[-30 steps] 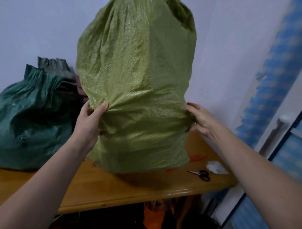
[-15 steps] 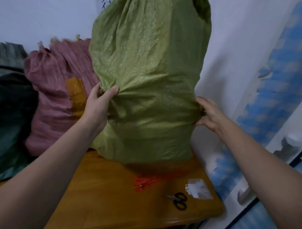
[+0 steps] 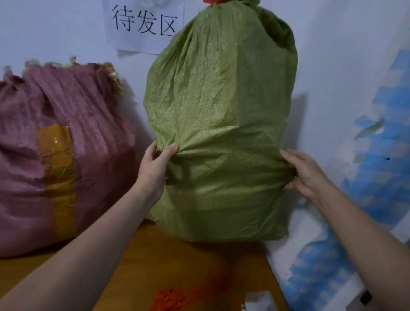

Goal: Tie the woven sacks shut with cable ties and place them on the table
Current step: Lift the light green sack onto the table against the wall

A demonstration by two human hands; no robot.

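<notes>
The sack [image 3: 221, 124] is being held upright between the hands, which are set well apart on its two flanks at about mid-height. Its neck is rising well above them, and its base is sitting below them at the far end of the counter [image 3: 177, 266], close to the wall. Whether its full weight is being borne by the counter cannot be told.

It is being judged bulky but soft. The woven cloth is being creased and bunched under the fingers, so a yielding filling and a moderate weight are being assumed. The weave is probably slick, so a gathered fold is being judged a surer hold than a flat palm; the cinched neck would be another.

A pink sack [image 3: 55, 155] is lying just left of the left hand [image 3: 153, 171]. A fold on the left flank is being pinched by that hand, thumb in front. The cloth of the right flank is being gripped by the curled fingers of the right hand [image 3: 304, 175].

A red tie [image 3: 210, 1] is being glimpsed at the neck.
</notes>
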